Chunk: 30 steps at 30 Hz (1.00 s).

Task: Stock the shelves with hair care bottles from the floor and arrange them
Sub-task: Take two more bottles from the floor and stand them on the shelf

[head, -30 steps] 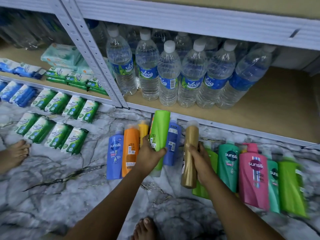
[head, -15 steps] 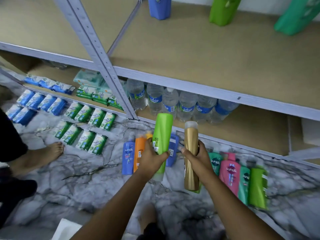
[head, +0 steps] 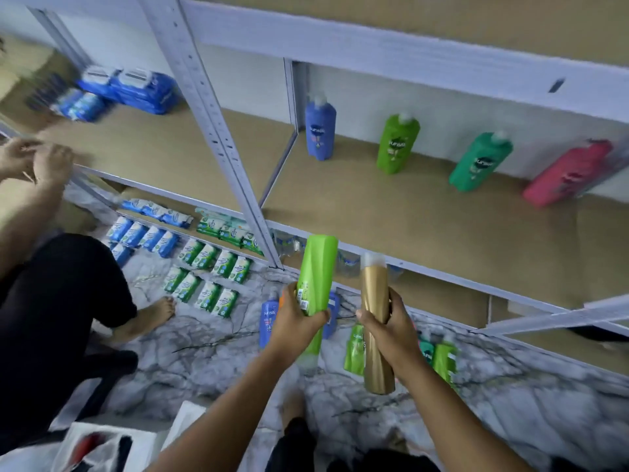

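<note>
L hand (head: 295, 327) wraps round the green twisted bottle (head: 315, 279), R hand (head: 391, 330) round the gold twisted bottle (head: 374, 321); both carried upright, w/ caps up, prob. so they can go straight down on the mid shelf board (head: 425, 229). Both hang in front of that board's front edge, above the marble-look floor (head: 211, 356). At the board's back stand 4 Sunsilk bottles, well apart (likely row markers): blue (head: 320, 129), green (head: 398, 144), teal (head: 480, 161), pink (head: 566, 173). All look like smooth glossy plastic; the board is matte brown.
</note>
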Available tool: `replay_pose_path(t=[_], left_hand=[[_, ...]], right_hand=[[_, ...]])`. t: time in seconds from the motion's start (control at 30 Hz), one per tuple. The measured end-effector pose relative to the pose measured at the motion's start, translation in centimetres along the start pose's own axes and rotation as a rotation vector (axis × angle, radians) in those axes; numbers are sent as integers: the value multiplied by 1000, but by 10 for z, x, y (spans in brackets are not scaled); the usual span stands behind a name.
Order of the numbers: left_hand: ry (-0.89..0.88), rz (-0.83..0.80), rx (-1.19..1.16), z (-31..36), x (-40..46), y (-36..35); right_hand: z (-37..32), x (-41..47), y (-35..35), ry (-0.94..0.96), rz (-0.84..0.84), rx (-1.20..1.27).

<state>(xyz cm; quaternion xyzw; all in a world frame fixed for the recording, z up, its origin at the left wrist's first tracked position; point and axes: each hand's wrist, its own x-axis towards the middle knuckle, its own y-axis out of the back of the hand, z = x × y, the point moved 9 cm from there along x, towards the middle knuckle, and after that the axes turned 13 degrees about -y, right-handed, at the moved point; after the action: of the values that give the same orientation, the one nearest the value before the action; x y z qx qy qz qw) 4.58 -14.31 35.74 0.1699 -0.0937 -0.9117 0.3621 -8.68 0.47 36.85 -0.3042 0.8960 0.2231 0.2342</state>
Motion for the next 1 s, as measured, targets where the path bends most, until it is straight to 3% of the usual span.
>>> replay_pose_path(t=[0.27,0.67,1.0], left_hand=[[-153,47,-21,114,-19,21],[-345,121,-88,257,-51,-10],[-557,134,-109,391,-39,-31]], right_hand=[[-84,-57,50,115,35,26],[-179,-112,145,337,14,132],[-281,-137,215,536,164,139]])
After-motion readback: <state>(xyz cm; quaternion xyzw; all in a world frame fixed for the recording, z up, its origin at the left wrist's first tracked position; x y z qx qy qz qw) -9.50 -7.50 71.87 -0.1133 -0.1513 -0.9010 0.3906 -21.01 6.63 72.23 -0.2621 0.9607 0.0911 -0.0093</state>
